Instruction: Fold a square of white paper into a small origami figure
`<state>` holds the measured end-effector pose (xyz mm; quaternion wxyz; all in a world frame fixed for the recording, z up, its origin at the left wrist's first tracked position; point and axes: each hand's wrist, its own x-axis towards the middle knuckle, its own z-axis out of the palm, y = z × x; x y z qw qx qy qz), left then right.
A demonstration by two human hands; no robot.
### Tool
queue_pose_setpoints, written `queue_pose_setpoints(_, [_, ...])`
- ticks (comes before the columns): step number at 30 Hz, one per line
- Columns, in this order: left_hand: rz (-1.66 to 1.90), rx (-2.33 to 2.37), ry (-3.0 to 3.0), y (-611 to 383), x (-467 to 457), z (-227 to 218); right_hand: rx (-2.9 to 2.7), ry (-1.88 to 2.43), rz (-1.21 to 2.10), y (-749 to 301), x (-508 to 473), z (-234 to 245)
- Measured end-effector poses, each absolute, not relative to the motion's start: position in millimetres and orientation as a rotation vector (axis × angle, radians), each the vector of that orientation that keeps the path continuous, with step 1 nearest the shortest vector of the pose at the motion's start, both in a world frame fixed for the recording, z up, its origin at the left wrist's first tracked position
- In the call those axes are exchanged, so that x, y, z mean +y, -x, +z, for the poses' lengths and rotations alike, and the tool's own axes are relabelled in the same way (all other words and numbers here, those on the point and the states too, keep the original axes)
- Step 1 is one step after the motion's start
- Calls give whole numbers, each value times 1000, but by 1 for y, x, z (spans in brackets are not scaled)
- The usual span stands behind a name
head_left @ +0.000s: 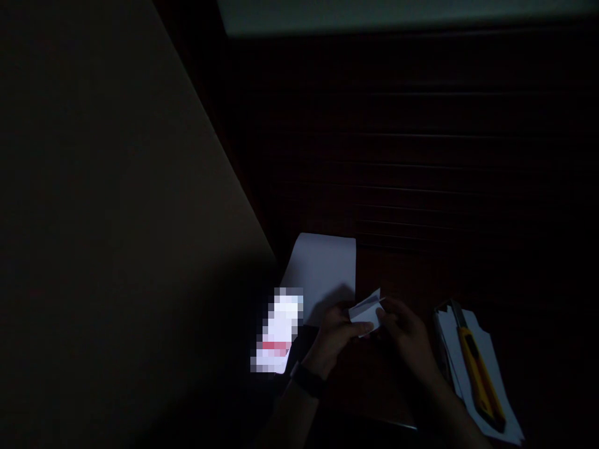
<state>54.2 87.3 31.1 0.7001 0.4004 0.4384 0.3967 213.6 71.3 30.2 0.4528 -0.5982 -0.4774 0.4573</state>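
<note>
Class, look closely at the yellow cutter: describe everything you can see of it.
The yellow cutter has a long, narrow yellow body, plastic by its look, with a greyish, metal-looking front end and a dark butt. It lies at a slant on the white papers, front end away from the camera, to the right of the person's right hand. No hand touches it. It is too dark to tell whether any blade is out.

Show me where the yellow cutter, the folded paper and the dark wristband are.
Yellow cutter [480,375], head view: middle of its handle.
Folded paper [365,320], head view: its pale front panel.
Dark wristband [307,380], head view: middle of its strap.
</note>
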Motion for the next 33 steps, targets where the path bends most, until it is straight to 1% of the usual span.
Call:
queue_pose_setpoints(12, [806,979,-817,-55,83,33,-1199,1488,956,-213,68,35])
queue_pose_setpoints(18, [835,926,-927,-55,82,44,-1273,1474,996,-214,69,38])
queue_pose_setpoints(28, [869,920,-893,-61,82,36,-1105,1497,943,-211,67,39])
queue_pose_setpoints(33, [826,935,-872,-61,81,34,-1069,1522,950,-211,67,36])
